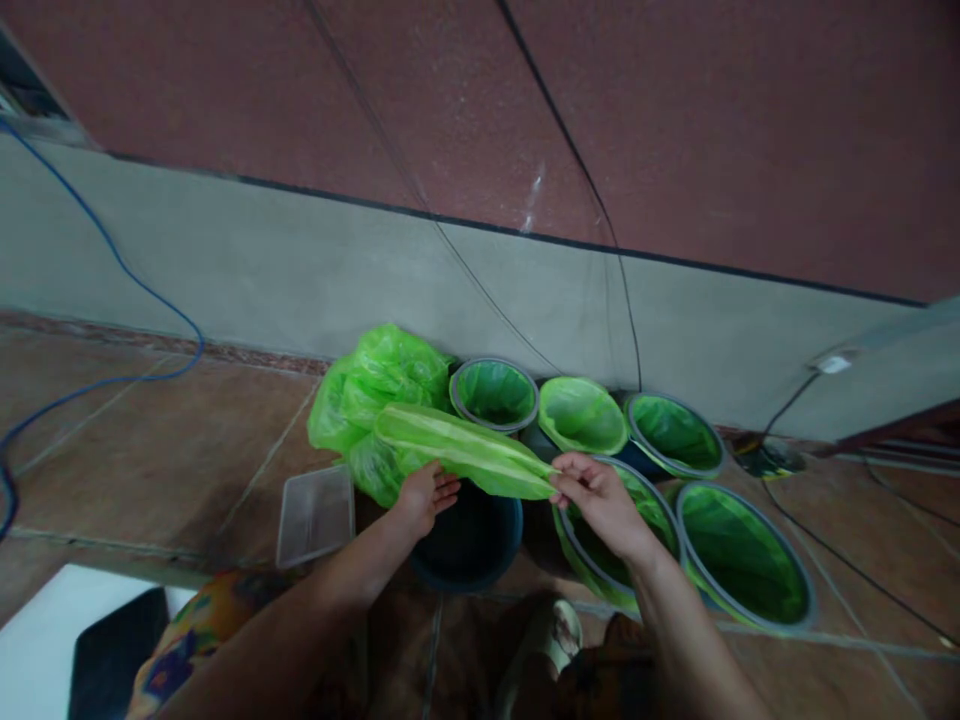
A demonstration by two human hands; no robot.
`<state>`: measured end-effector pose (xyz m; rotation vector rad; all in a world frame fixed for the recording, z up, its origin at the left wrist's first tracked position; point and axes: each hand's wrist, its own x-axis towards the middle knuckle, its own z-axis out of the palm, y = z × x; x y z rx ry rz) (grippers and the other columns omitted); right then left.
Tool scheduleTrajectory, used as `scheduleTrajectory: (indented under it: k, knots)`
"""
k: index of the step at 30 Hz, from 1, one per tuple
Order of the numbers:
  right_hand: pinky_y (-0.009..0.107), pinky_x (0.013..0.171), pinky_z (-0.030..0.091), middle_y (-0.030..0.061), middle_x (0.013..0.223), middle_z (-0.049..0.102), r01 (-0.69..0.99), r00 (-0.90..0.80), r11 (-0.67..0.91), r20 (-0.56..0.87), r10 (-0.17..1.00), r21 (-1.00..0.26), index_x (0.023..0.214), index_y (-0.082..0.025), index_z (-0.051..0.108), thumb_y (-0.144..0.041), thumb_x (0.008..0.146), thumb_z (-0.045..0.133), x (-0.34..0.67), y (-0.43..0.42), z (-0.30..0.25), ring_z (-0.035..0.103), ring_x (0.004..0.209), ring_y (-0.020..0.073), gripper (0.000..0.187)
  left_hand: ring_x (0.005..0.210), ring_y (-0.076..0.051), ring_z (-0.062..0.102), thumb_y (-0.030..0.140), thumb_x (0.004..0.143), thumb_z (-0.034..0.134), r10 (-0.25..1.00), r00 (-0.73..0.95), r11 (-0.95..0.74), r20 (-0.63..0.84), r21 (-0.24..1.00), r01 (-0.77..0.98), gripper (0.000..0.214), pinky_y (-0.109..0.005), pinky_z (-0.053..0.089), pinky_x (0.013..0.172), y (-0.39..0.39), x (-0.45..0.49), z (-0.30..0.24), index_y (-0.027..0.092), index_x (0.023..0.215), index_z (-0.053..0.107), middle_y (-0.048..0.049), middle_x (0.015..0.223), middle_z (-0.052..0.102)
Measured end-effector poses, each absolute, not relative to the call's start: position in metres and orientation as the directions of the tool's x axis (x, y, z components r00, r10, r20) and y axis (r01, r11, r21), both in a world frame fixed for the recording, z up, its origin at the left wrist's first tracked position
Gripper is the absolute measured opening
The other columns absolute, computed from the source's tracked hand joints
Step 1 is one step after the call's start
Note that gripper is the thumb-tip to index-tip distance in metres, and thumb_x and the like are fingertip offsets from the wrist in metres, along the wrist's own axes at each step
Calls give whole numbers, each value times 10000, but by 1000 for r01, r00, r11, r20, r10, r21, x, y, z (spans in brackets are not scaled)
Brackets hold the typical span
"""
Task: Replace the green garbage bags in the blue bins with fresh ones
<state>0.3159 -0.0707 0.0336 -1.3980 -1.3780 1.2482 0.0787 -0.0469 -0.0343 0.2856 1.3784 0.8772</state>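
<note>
Head view, your right hand (600,500) pinches one end of the flat bag (465,445), your left hand (424,497) partly open at its lower edge, grip unclear, bag above the dark bin (469,550).

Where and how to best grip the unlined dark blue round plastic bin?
Probably the near rim of the unlined dark blue round plastic bin, from the person's side, pinched across its wall: it stands mouth-up with that curved edge exposed, while the long lime-green plastic bag and left hand overlap the far edge.
</note>
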Motion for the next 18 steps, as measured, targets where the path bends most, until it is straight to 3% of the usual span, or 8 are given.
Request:
scheduleTrajectory:
  k: [4, 9, 14, 18]
  knots:
    - [243, 532, 442, -28, 570, 604, 217, -152, -115, -150, 977, -969, 796, -181, 578, -429, 770, 675, 315, -76, 40, 568, 531, 122, 267, 646, -151, 658, 250, 865, 489, 721, -52, 585, -691, 647, -488, 139, -292, 556, 658, -37, 79, -29, 149, 825, 576, -62, 728, 650]
    - [241, 564, 457, -13, 639, 618, 280, -366, -149, -249, 897, -948, 792, -182, 567, -439, 808, 636, 314, -83, 41, 592, 599, 128, 267, 549, -123, 606, 119, 784, 546, 730, -97, 540, -677, 657, -526, 50, -297, 567, 645, -34, 82, -31, 159, 758, 530, -7, 623, 588]
    - [236, 594, 449, 3, 691, 641, 339, -496, -139, -303, 814, -930, 801, -181, 563, -365, 842, 602, 312, -88, 31, 586, 624, 123, 192, 477, -117, 548, 87, 708, 565, 747, -344, 473, -569, 818, -327, 140, -270, 527, 548, -28, 80, -37, 189, 768, 490, 51, 554, 506]
    - [213, 565, 395, -15, 659, 617, 399, -536, -76, -299, 790, -914, 772, -181, 574, -284, 816, 606, 301, -90, 27, 545, 602, 112, 117, 407, -134, 542, 85, 674, 565, 779, -463, 457, -422, 888, -41, 233, -234, 447, 435, -26, 72, -45, 215, 850, 488, 82, 509, 476]
